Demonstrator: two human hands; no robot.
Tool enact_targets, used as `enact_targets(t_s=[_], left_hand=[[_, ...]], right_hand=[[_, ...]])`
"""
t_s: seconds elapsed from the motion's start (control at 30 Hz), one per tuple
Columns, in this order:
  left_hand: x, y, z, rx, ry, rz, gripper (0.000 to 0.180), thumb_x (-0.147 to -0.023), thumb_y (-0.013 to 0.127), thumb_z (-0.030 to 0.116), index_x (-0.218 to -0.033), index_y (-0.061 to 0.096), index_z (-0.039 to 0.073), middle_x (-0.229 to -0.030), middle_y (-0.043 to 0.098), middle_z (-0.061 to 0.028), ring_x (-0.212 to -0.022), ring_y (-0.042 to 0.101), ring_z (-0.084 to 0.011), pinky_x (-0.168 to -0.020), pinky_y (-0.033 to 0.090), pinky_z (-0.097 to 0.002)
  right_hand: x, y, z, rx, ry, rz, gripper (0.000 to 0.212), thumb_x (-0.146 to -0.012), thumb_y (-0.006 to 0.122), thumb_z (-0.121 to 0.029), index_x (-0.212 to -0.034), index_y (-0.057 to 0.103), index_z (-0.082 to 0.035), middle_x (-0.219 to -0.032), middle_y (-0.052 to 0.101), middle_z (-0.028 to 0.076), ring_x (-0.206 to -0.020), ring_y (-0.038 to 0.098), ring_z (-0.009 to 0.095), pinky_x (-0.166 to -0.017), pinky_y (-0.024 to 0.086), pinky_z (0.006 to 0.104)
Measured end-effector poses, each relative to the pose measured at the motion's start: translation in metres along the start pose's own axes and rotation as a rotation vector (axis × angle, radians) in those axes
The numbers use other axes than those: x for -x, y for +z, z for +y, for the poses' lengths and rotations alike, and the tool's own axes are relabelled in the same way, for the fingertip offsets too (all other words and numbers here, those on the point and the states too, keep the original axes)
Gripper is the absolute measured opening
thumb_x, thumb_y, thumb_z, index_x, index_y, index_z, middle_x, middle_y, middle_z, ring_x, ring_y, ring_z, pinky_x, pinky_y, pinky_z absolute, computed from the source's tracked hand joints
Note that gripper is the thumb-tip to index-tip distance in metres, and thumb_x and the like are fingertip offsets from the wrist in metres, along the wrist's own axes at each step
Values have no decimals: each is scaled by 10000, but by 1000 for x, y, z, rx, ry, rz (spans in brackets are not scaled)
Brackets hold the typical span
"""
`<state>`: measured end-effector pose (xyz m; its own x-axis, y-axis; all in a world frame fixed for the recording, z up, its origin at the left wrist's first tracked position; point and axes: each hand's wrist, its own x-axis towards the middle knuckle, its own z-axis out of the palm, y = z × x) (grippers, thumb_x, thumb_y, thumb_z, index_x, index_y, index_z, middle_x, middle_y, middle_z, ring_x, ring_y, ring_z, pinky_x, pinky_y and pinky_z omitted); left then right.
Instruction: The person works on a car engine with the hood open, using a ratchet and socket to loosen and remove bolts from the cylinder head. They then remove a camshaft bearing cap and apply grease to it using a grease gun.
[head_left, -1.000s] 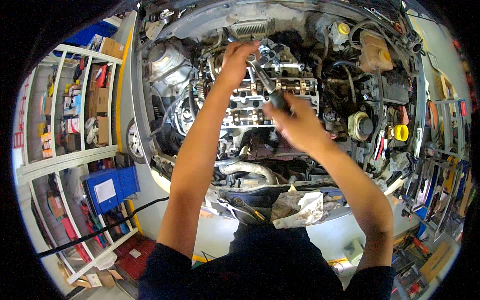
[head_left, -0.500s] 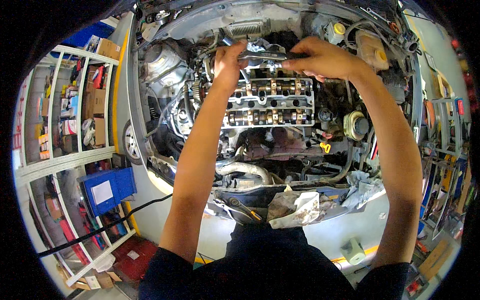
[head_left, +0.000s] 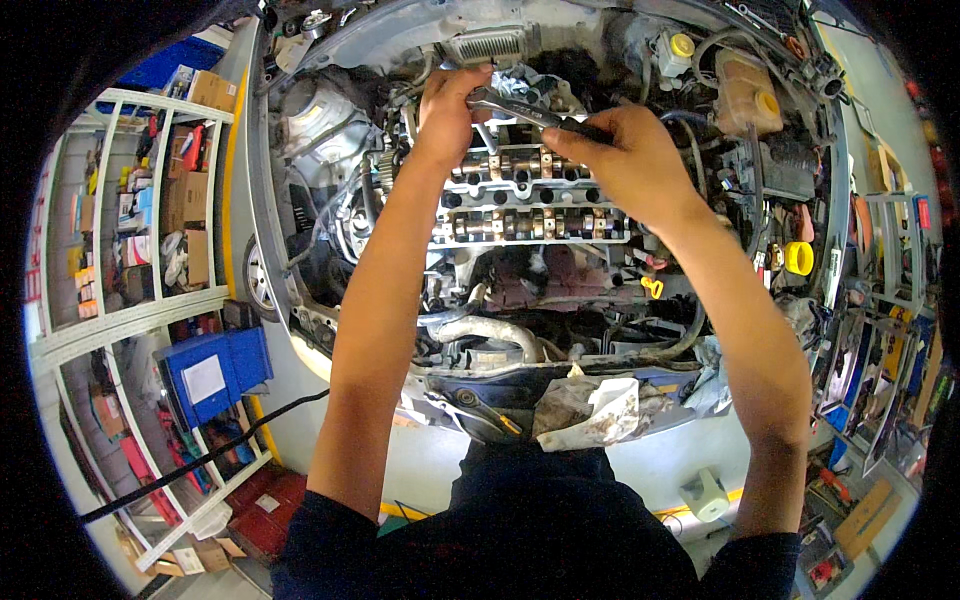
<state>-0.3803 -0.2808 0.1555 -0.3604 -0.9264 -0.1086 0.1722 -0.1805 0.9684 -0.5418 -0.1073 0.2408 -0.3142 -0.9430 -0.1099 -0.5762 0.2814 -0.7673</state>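
Both hands are on the ratchet, which lies over the back of the engine, beyond the two exposed camshafts. The right hand is clamped around its dark handle, thumb laid along it. The left hand curls at the silver head, touching it; its palm side is hidden, so I cannot tell whether those fingers are closed on it. A silver rod slants down just below the head. A second ago the handle pointed steeply toward the person, with the right hand down over the camshafts; half a second ago the ratchet lay almost level, with that hand far back over the engine bay. Now the handle slopes gently down to the right, and the right hand sits between those two places. The left hand has stayed by the head throughout. With the right forearm now further inward, the yellow cap, covered half a second ago, shows again. The stained sheet lies on the front panel as before.
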Motion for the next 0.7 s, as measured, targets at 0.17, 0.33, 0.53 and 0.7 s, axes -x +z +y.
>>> enact_targets(t_s=[0.17,0.33,0.53,0.7], left_hand=[[0,-1,-4,49,-2,-23,226,-890,706,230,-965,624,33,-848,665,-104,-738,668,-231,-617,554,-343],[0,3,0,74,-11,-37,221,-896,701,225,-976,621,35,-843,664,-102,-755,667,-223,-613,550,-341],[21,17,33,35,21,82,248,-885,716,249,-1001,653,39,-899,685,-109,-765,661,-201,-593,543,-314],[35,14,14,-107,59,69,281,-863,758,268,-957,641,31,-947,673,-95,-751,658,-198,-601,539,-310]], right_hand=[[28,13,-20,-203,49,92,445,-891,736,-429,-827,744,11,-739,694,230,-718,693,397,-669,519,447],[25,8,-23,-51,63,10,487,-895,722,-468,-860,749,17,-750,687,246,-760,693,421,-723,531,458],[24,-23,-24,93,-111,23,537,-886,717,-511,-868,750,25,-757,676,259,-788,683,435,-752,528,475],[40,-20,-21,24,-11,-44,532,-886,728,-485,-852,733,46,-726,672,244,-730,680,424,-700,520,463]])
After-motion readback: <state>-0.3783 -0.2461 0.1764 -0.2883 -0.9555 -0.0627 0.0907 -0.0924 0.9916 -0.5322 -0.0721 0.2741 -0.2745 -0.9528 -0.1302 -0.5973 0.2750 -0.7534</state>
